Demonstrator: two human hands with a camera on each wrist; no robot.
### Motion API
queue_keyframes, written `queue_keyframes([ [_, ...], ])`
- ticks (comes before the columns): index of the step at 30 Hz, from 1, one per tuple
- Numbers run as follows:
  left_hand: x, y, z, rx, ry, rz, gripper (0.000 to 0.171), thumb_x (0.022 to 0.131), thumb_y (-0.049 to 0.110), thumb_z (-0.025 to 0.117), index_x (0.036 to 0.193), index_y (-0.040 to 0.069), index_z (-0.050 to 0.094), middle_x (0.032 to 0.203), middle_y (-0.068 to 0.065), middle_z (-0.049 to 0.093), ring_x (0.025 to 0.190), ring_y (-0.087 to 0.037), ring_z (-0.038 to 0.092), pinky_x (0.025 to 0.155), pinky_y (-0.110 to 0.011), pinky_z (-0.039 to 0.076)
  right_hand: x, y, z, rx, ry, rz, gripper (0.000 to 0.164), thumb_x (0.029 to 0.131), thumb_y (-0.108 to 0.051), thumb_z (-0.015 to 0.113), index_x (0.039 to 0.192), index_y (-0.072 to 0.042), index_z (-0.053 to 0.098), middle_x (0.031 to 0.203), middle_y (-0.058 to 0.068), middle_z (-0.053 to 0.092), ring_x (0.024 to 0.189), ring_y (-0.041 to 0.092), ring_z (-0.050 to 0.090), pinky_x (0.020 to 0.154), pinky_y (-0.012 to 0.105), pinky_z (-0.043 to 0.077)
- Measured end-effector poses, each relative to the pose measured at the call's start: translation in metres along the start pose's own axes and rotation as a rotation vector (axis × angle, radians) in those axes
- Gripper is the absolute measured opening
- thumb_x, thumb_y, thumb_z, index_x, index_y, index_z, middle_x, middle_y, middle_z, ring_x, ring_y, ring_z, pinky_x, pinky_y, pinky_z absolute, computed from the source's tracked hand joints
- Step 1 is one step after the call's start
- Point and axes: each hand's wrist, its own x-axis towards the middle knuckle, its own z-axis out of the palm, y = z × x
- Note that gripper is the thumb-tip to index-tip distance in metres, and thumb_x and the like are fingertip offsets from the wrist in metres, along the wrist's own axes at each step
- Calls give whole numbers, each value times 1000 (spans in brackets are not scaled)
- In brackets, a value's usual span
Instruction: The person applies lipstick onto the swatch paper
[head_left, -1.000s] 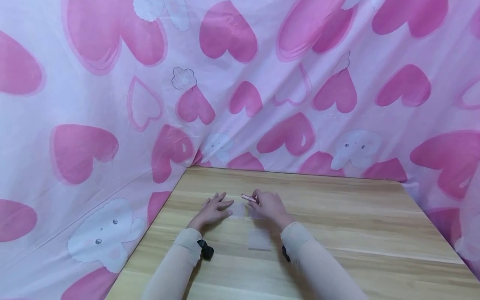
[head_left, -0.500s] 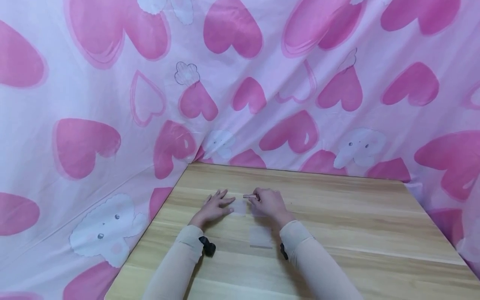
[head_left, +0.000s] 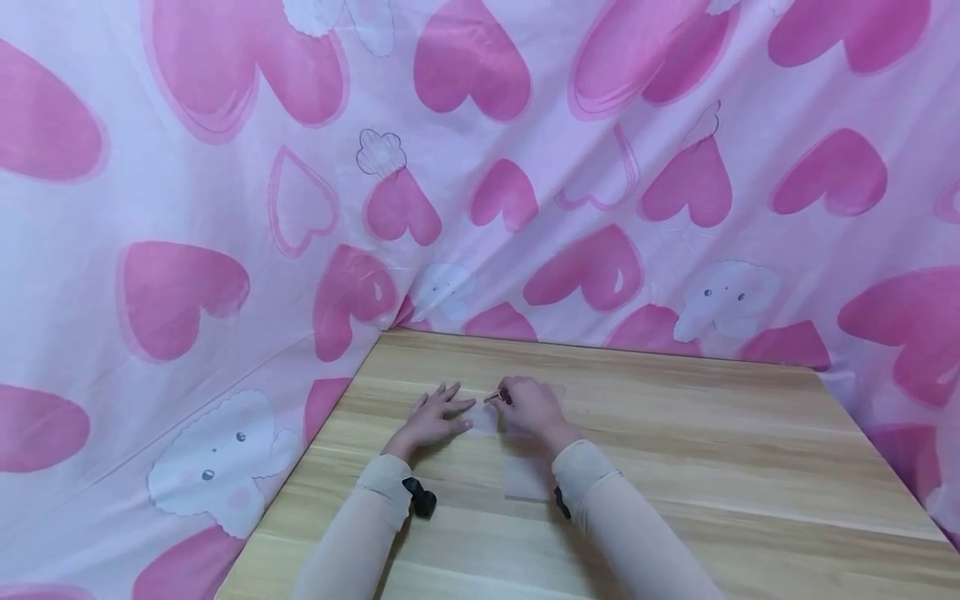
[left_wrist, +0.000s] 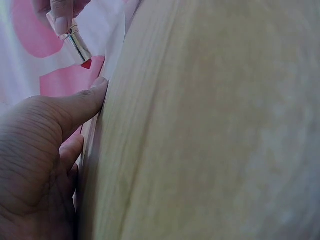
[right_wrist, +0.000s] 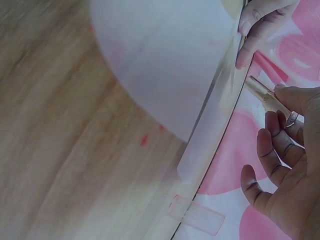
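My right hand [head_left: 531, 407] pinches a lipstick [left_wrist: 76, 44] with a gold tube; its red tip points down in the left wrist view. The same tube stands between thumb and fingers in the right wrist view. Below the tip lies a pale translucent sheet [head_left: 483, 420] on the table. With fingers spread, my left hand [head_left: 435, 418] rests at that sheet's left edge, its thumb touching the edge. A second translucent sheet [head_left: 525, 477] lies nearer, partly covered by the right forearm.
The wooden table [head_left: 705, 442] meets a pink heart-patterned cloth [head_left: 570, 167] at its back and left. A small clear cap-like piece [right_wrist: 197, 215] lies beyond the sheets, by the right hand. Red marks [right_wrist: 145, 139] show near a sheet's rim.
The lipstick has tilted from lying nearly level to pointing down and left, its tip lower over the sheet. My left hand keeps its place; the head view has shifted slightly.
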Motion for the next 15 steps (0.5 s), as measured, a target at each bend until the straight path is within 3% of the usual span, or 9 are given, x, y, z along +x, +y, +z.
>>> queue_keyframes([
  [6,1,-2,2,23,3,-5,51,98,43,62,145,26,55,166,-7,19,154,-32,3,120,-57,-7,3,-4,4,26,-33,-39,19,94,-37,71,102,-19,69,91,-6,66,81,12,60,77,40,52],
  [15,0,-1,3,14,16,1,51,98,42,63,145,25,55,166,-8,20,154,-33,5,120,-57,-6,0,-4,13,-9,-93,-21,21,94,-38,71,104,-20,69,93,-6,65,88,15,61,86,47,49],
])
